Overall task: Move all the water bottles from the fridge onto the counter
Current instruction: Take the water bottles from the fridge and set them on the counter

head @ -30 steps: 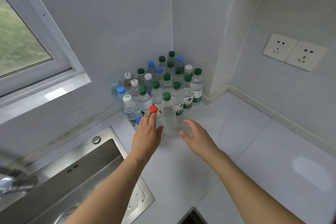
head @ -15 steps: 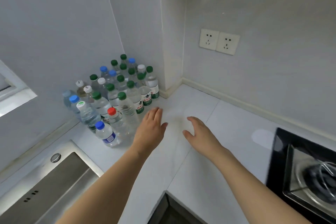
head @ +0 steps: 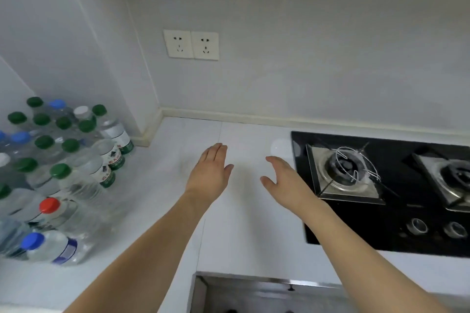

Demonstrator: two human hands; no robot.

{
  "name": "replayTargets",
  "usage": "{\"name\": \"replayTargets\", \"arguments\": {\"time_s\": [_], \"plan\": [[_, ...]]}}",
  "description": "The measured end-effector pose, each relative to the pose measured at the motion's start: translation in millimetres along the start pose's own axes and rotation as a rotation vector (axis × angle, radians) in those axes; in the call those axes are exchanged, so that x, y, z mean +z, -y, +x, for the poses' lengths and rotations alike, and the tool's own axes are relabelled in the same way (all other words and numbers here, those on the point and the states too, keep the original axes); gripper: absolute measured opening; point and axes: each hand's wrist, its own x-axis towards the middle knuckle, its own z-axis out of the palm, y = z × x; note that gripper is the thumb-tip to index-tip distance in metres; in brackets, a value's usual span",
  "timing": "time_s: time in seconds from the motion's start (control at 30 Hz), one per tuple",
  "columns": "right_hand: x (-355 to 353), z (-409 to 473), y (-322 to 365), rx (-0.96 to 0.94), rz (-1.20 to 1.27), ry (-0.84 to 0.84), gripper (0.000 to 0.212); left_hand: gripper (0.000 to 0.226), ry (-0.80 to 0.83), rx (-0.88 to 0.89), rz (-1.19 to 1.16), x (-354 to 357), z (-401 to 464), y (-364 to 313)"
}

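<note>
Several clear water bottles [head: 76, 157] with green, blue, white and red caps stand packed together in the left corner of the white counter [head: 165, 211]. A red-capped bottle [head: 54, 211] and a blue-capped bottle [head: 48, 246] are the nearest ones. My left hand [head: 209, 173] hovers over the counter, fingers straight, holding nothing, well right of the bottles. My right hand [head: 284, 180] is beside it with relaxed fingers, also empty, close to the hob's left edge. No fridge is in view.
A black glass gas hob [head: 381, 226] with two burners and knobs fills the counter's right side. Two wall sockets [head: 191, 48] sit above the counter. A wall corner juts out behind the bottles. Below the counter's front edge is a metal-edged recess [head: 254, 295].
My view has swung right: the bottles slid to the left edge, the sink left view, the hob came in. Both hands moved away from the bottles, staying empty.
</note>
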Motion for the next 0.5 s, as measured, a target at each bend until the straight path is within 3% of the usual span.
{"name": "replayTargets", "arguments": {"time_s": [0.5], "plan": [[-108.1,-154.0,-141.8,0.314,0.142,-0.391,0.045,0.053,0.163,0.466,-0.050,67.7,6.0,-228.9]]}}
